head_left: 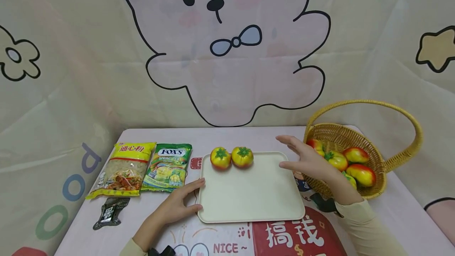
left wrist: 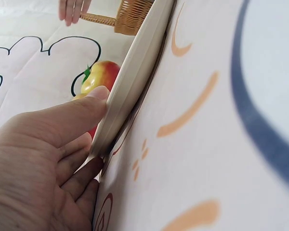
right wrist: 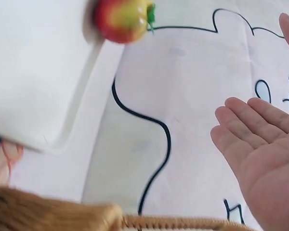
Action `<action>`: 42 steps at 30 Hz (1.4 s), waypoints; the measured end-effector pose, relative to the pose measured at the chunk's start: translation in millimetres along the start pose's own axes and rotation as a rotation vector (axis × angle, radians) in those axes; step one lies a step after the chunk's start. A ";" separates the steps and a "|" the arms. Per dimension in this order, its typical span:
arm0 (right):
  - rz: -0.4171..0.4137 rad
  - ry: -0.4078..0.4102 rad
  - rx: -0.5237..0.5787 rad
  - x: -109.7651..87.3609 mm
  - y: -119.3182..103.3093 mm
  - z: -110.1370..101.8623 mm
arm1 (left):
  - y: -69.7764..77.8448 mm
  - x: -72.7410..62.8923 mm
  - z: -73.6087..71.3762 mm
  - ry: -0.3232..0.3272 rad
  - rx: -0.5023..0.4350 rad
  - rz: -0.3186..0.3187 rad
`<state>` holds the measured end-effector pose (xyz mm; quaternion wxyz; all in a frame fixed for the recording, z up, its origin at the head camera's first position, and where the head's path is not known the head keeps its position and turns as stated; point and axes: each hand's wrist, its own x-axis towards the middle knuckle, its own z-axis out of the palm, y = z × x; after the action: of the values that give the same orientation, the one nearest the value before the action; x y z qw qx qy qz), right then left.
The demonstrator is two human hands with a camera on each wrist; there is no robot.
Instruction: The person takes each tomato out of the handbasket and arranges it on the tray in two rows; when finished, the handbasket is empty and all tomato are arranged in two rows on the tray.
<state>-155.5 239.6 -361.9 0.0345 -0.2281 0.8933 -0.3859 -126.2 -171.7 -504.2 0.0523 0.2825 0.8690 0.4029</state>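
Note:
A pale rectangular tray (head_left: 250, 196) lies on the table. Near its far left corner sit two round red-and-yellow fruits with green leafy tops, the left fruit (head_left: 220, 158) beside the right fruit (head_left: 242, 157). My left hand (head_left: 177, 204) touches the tray's left rim, thumb and fingers spread along it; in the left wrist view the thumb (left wrist: 72, 115) is at the rim. Beyond the tray's right side, my right hand (head_left: 308, 160) hovers with fingers extended and nothing in it, overlapping the wicker basket (head_left: 378, 157) in the head view. Several similar fruits (head_left: 360, 175) lie in the basket.
Left of the tray lie a yellow pasta bag (head_left: 124, 169) and a green Fox's candy bag (head_left: 167, 168). A small black packet (head_left: 111, 213) is in front of them. The basket's tall handle (head_left: 408, 125) arches up at the right. A printed mat (head_left: 284, 240) shows under the tray.

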 end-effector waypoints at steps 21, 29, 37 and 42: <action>0.207 0.044 -0.061 -40.3 60.6 -87.7 | 1.8 -0.1 -2.4 -0.015 -0.004 0.000; 0.327 -0.031 -0.128 -46.4 102.9 -102.6 | 0.6 0.2 -0.5 -0.015 -0.003 0.013; 0.376 -0.144 -0.118 -50.9 119.3 -106.4 | 0.2 1.2 0.6 -0.006 0.005 0.015; 0.362 -0.181 -0.145 -48.5 118.9 -106.3 | 2.1 1.0 -0.1 -0.013 -0.013 0.000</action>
<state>-182.8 403.3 -376.9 0.1669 -0.0997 0.9383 -0.2861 -126.1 -170.1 -502.5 0.0597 0.2848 0.8660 0.4066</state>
